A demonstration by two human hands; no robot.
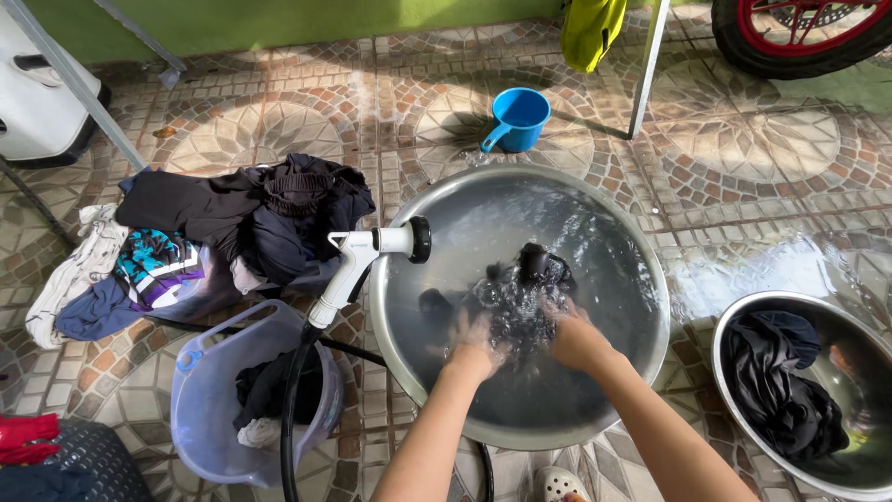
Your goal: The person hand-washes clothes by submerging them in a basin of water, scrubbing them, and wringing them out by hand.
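Both hands under water: my left hand [476, 339] & right hand [576, 336] gripping the dark garment [525, 284] in the steel basin [413, 367]; hose nozzle [372, 256] propped on rim, handy for rinsing.

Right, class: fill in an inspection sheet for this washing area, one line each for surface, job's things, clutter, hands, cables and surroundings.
Surface: patterned tile floor, wet near the basins.
Job's things: large metal basin of water holding a dark garment; smaller metal basin with dark clothes.
Clutter: pile of clothes, translucent tub, blue scoop.
Hands: left hand and right hand both in the water on the garment; grip blurred by splashing.
Cables: black hose with white spray nozzle resting on the basin rim.
Surroundings: green wall, red-rimmed wheel, yellow cloth hanging.
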